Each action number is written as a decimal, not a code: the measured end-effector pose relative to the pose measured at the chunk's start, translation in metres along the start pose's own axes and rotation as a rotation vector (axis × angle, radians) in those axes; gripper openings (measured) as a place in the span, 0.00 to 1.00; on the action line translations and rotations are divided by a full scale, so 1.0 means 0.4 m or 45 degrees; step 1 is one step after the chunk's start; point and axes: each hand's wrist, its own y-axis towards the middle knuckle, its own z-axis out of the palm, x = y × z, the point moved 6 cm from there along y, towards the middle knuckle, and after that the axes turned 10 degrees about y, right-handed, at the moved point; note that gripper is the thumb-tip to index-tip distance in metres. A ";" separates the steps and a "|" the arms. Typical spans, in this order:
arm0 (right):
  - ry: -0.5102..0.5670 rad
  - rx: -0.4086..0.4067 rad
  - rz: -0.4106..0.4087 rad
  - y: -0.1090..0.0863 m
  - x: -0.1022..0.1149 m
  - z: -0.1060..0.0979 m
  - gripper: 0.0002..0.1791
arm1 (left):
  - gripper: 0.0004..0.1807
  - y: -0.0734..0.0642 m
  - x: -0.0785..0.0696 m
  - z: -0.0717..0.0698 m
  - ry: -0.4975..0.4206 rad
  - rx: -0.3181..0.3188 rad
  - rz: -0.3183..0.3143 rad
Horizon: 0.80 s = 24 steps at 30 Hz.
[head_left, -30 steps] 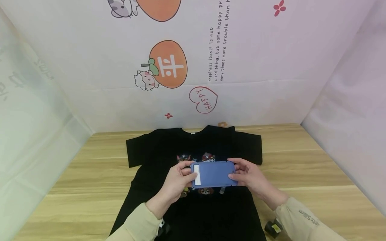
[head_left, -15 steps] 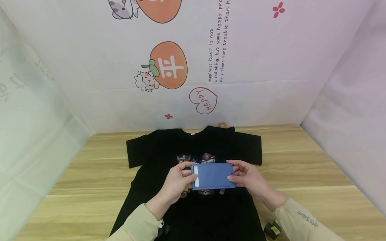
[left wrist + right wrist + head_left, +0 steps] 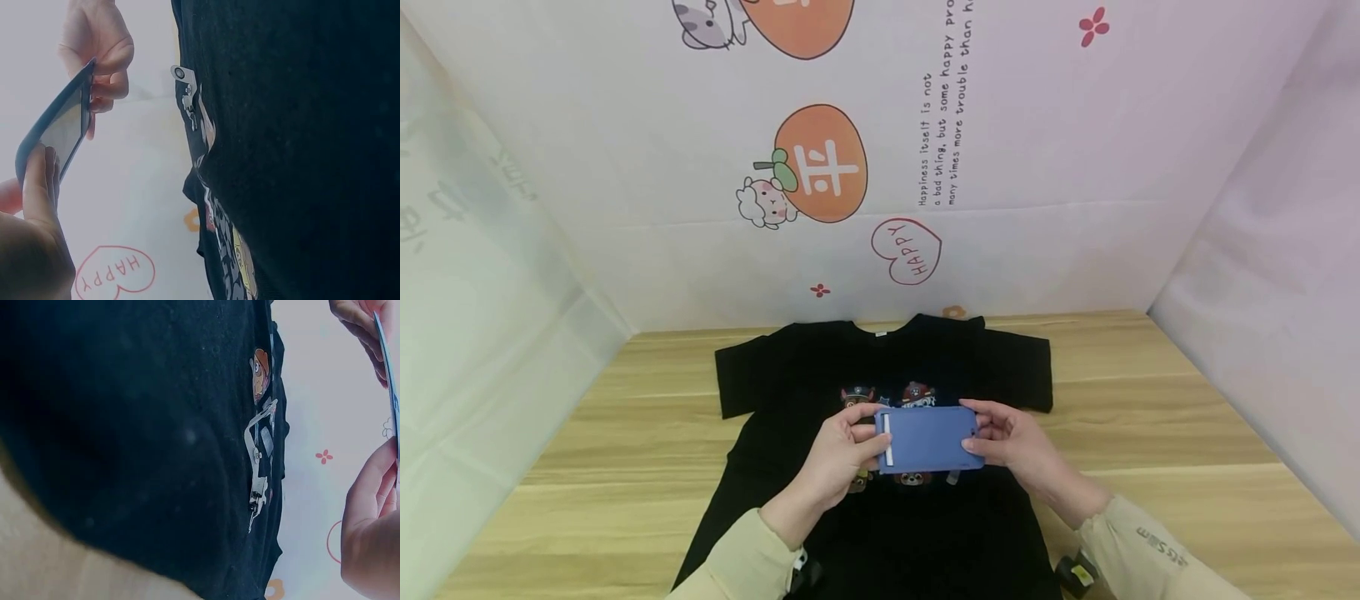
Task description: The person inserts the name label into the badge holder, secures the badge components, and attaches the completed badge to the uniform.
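Observation:
A flat blue rectangular case (image 3: 928,439) with a narrow white strip (image 3: 888,439) near its left end is held level above a black T-shirt (image 3: 925,533). My left hand (image 3: 842,450) grips the left end, thumb on the top face, the other fingers behind and below. At the right end my right hand (image 3: 1018,442) pinches the case, with its thumb on top and index finger along the far edge. The left wrist view shows a shiny, glassy underside on the case (image 3: 56,112). Cartoon dog prints (image 3: 917,396) show on the shirt around it.
The shirt lies spread on a wood-grain table (image 3: 1150,417). A small metal part (image 3: 256,469) appears on the shirt print. Printed white cloth (image 3: 1037,167) hangs behind and at both sides. A small black device (image 3: 1077,573) sits by the right sleeve.
The white strip has narrowed as the blue part slid left. My right hand has moved slightly left with it; the left hand has stayed nearly still.

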 end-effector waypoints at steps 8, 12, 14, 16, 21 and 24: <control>0.003 0.008 0.001 0.001 -0.005 0.000 0.33 | 0.23 0.002 0.000 0.006 0.000 0.004 -0.004; -0.010 0.008 0.001 0.002 -0.007 0.000 0.34 | 0.23 0.002 -0.002 0.008 0.008 -0.001 -0.004; -0.017 0.005 0.002 0.002 -0.007 0.001 0.34 | 0.23 0.002 -0.003 0.009 0.009 -0.002 -0.005; -0.015 -0.002 0.009 0.003 -0.009 0.001 0.34 | 0.23 0.001 -0.004 0.010 0.008 -0.003 -0.005; -0.007 -0.031 0.031 0.005 -0.015 0.002 0.34 | 0.23 0.002 -0.004 0.014 0.019 0.006 -0.002; -0.006 -0.037 0.026 0.006 -0.018 0.004 0.34 | 0.23 0.003 -0.002 0.015 0.032 0.008 -0.002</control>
